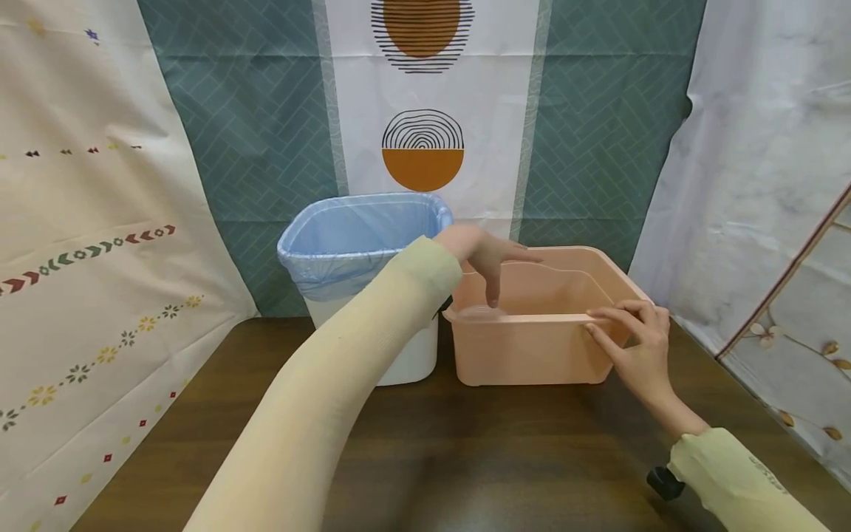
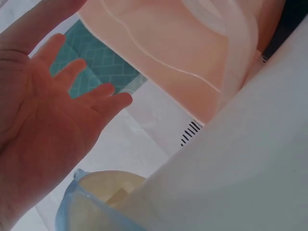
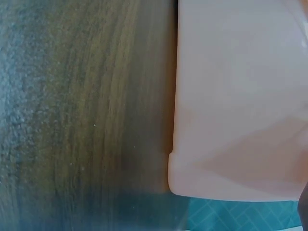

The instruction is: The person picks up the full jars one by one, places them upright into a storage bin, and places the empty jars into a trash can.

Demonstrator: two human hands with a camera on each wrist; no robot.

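A peach plastic tub (image 1: 532,351) stands on the table. My left hand (image 1: 492,258) hovers over its left part, fingers spread, with nothing in its grasp; the left wrist view shows that open palm (image 2: 53,110) beside the tub's wall (image 2: 159,43). Just below the hand, at the tub's left front, is a pale see-through thing (image 1: 482,313), blurred, its kind unclear. At the tub's right front corner, my right hand (image 1: 638,343) pinches the rim, fingers over the top and thumb outside. The right wrist view shows mostly the tub's outer wall (image 3: 236,96).
Left of the tub stands a white bin (image 1: 415,355) lined with a blue bag (image 1: 312,277), partly behind my left forearm. Dark wooden table (image 1: 465,458) stretches in front. Patterned cloths hang behind (image 1: 592,148) and along both sides.
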